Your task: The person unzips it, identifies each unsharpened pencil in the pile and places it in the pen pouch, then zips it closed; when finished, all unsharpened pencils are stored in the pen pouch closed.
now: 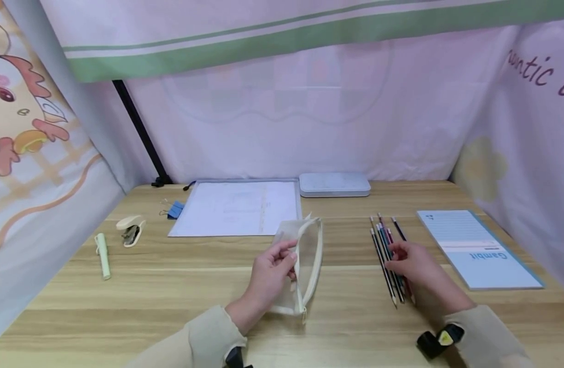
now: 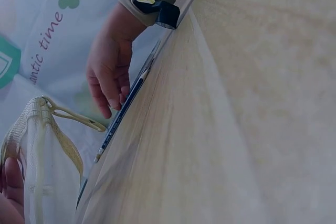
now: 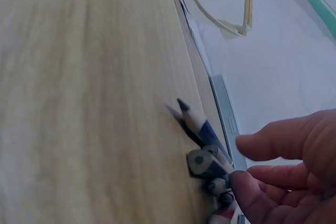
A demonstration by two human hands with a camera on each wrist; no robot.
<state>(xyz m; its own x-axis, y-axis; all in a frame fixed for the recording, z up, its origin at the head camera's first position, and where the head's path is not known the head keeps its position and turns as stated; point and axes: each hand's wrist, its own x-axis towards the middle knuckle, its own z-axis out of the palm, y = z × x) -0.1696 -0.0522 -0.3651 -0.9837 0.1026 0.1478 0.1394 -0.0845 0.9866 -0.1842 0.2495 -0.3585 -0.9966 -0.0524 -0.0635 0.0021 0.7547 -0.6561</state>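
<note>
Wooden desk (image 1: pixel 171 286): pale boards, walled by printed fabric on three sides.
Far left: a green pen (image 1: pixel 103 255) and a small stapler (image 1: pixel 131 230) lie near the edge; blue binder clips (image 1: pixel 175 209) and a clear document folder (image 1: pixel 238 207) sit behind.
Left hand (image 1: pixel 270 273): fingers pinch the rim of a mesh pencil pouch (image 1: pixel 305 266), holding its zipped mouth open above the desk centre.
Back centre: a pale tin case (image 1: pixel 334 184) by the rear curtain.
Right hand (image 1: pixel 412 263): fingers curl loosely over a bundle of pencils (image 1: pixel 386 255), gathering them; they lie flat on the wood, not lifted.
Far right: a blue notebook (image 1: pixel 479 250) near the edge.
Progress: pouch looks empty and ready; every pencil seems to be outside it.
Room: bare wood separates pouch and pencils; the notebook crowds the right, the front edge sits near both wrists.
</note>
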